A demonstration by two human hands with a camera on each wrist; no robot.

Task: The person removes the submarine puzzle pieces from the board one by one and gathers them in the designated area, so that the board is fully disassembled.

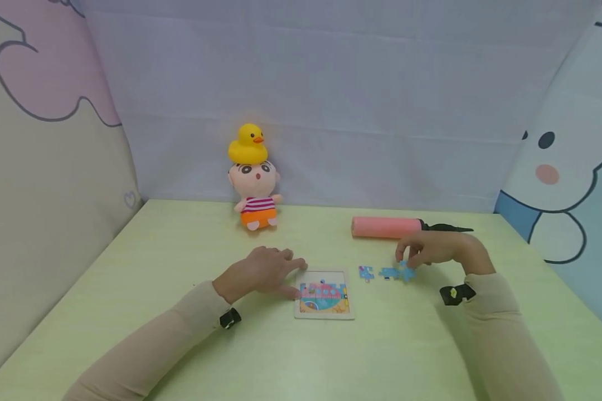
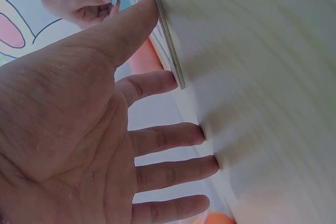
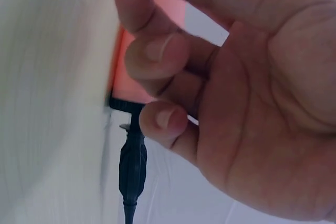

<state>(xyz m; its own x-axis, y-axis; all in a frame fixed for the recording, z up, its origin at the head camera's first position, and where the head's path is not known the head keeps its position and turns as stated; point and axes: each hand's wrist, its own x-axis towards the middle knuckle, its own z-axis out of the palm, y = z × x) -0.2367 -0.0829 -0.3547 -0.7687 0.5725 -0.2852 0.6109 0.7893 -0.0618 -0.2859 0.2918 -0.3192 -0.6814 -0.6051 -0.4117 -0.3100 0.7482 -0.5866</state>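
Note:
A jigsaw tray point(image 1: 326, 318) with a pale rim lies on the table, partly filled with a pink and teal picture. My left hand point(image 1: 265, 271) rests at its left side with the fingers spread. In the left wrist view the thumb point(image 2: 143, 17) touches the tray's edge and the index fingertip is at its corner. To the tray's right, my right hand point(image 1: 433, 247) pinches a blue puzzle piece point(image 1: 407, 272) between thumb and index finger. Two loose blue puzzle pieces lie nearby: one puzzle piece point(image 1: 366, 273) nearer the tray, another puzzle piece point(image 1: 388, 273) beside the pinched one.
Behind the right hand lies a pink cylinder point(image 1: 386, 227) with a black tapered end point(image 1: 448, 228). At the back left sits a plush doll point(image 1: 258, 195) with a yellow rubber duck point(image 1: 248, 147) on its head. A pale cloth point(image 1: 331, 100) hangs behind the table.

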